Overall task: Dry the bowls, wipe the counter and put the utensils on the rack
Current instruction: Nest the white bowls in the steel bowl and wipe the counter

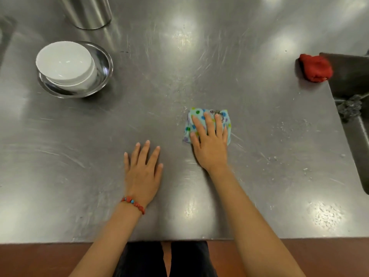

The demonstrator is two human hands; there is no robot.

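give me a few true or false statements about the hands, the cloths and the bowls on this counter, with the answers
1. The right hand presses flat on the dotted cloth. True.
2. The left hand holds a bowl. False: it rests flat on the bare steel counter and holds nothing.
3. The white bowls sit stacked inside a metal bowl. True.
4. The red cloth lies under the left hand. False: it lies apart from both hands, at the far right by the sink.
5. A beaded bracelet is on the left wrist. True.
6. The dotted cloth lies in the sink. False: it lies on the counter, under the right hand.
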